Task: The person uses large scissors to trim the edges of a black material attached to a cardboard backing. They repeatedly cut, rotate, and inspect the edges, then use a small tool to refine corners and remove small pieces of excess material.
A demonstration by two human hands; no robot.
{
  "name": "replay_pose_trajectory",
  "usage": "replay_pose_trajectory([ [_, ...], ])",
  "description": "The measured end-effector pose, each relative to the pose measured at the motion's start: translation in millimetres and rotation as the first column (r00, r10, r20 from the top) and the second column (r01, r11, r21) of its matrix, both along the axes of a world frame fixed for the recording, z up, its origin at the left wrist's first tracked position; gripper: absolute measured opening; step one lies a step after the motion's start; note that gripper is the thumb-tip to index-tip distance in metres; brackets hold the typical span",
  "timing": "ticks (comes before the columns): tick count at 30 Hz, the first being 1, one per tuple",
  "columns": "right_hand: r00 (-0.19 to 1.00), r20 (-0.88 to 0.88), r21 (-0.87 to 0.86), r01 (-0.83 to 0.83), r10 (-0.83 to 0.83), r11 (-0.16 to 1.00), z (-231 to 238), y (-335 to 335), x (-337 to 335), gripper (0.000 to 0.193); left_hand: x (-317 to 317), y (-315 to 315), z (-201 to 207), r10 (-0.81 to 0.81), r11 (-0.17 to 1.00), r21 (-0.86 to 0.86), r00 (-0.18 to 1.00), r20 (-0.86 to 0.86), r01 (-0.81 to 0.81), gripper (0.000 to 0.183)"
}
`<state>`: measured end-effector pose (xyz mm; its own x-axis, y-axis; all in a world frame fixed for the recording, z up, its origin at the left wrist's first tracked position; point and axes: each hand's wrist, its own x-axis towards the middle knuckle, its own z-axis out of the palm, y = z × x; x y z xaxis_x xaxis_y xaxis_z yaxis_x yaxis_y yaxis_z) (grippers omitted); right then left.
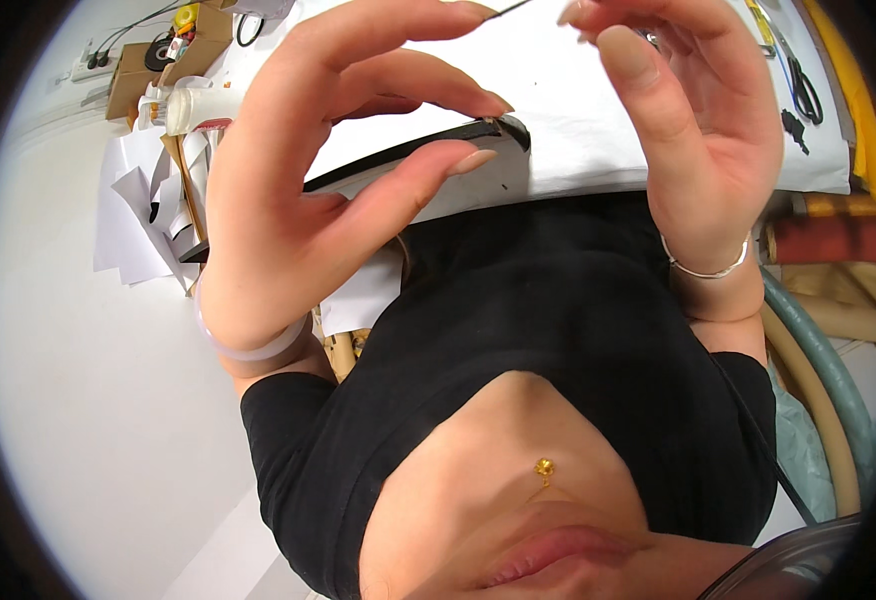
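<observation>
My left hand is curled, its middle fingertip against a narrow black strip near the strip's curved end. The thumb lies just below that end, and the index finger reaches up to a thin dark piece cut off by the upper edge. Across from it, my right hand is raised with curled fingers, its thumb toward the left hand. Something small and shiny shows behind that thumb; what it is stays hidden. The top edge cuts off part of both hands.
White sheeting covers the work table under my hands. Black-handled scissors lie at its right side beside yellow material. Rolled materials are stacked lower right. A cardboard box and loose white papers are at left.
</observation>
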<state>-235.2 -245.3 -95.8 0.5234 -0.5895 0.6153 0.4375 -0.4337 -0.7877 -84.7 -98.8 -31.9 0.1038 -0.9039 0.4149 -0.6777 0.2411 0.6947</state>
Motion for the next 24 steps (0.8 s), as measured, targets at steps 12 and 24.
replay_pose_trajectory([
  [12, 1.0, -0.008, -0.027, -0.008, 0.008, 1.0, 11.2, -4.9, 4.9, 0.009, 9.1, -3.9, 10.6, -0.057, 0.994, 0.093, 0.996, 0.063, 0.051, 0.056],
  [24, 0.775, -0.309, 0.664, -0.24, 0.551, 0.709, 56.6, -0.9, -11.3, 0.012, 9.0, 8.7, -2.0, -0.065, 0.998, 0.024, 0.998, 0.013, 0.065, 0.057],
])
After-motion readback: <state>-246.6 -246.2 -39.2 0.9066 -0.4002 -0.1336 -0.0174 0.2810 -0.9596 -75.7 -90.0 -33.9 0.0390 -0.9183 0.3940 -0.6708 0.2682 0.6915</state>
